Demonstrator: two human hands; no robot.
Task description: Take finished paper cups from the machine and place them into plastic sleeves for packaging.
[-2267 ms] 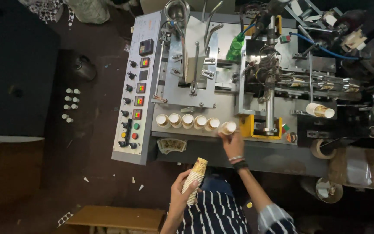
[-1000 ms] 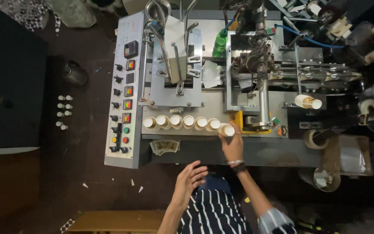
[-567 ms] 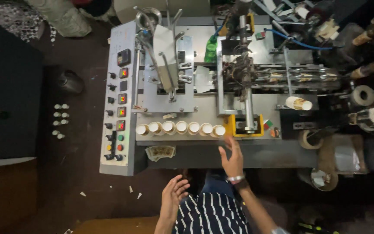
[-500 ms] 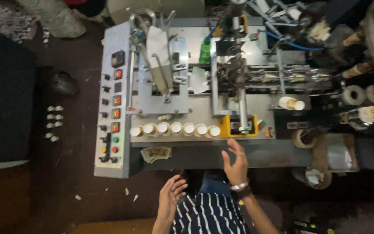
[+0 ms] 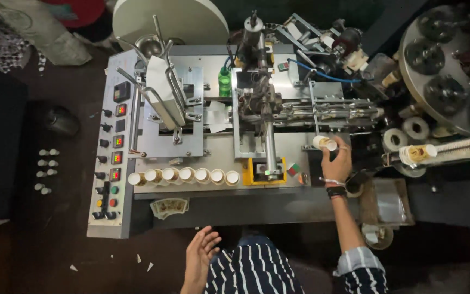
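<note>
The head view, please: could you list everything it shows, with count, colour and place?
machine: one, grey metal, fills the middle.
control panel: one, grey with coloured buttons, on the machine's left edge.
paper cups in a row: six or so, white and tan, lying along the machine's front ledge.
paper cup at the outlet: one, white, right of centre.
green bottle: one, near the machine's top.
yellow guard: one, front centre.
printed cup blanks: a small fan, tan, under the front ledge.
small white pieces: about eight, on the dark floor at left.
turntable: one, grey, top right.
left hand: open, empty, low centre.
right hand: on the paper cup at the outlet, with a dark wristband.
</note>
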